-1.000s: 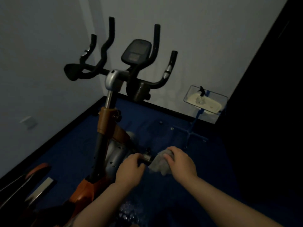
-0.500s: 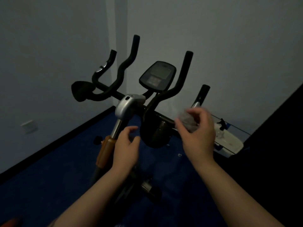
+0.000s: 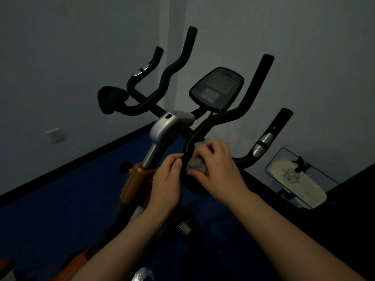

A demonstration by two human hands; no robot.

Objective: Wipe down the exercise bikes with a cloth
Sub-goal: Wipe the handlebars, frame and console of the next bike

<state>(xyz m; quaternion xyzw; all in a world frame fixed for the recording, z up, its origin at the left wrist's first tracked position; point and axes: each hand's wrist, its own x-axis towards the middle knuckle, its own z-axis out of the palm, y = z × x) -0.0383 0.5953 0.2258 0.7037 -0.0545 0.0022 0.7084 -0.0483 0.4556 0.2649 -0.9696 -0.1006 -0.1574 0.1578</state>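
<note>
The grey cloth [image 3: 197,163] lies bunched against the black pad below the exercise bike [image 3: 172,126] handlebars, on blue floor [image 3: 60,203] by grey walls [image 3: 71,57]. The right hand [image 3: 216,169] curls around the cloth, pressing it there. The left hand [image 3: 166,179] pinches the pad's edge beside it.

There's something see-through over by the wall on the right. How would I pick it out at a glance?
Start at the exercise bike in the middle and follow its handlebars to the rightmost grip. Just beyond and below that grip, by the wall, stands a small clear-topped stand. A pale cloth and a spray bottle rest on it; nothing else nearby is transparent.
</note>
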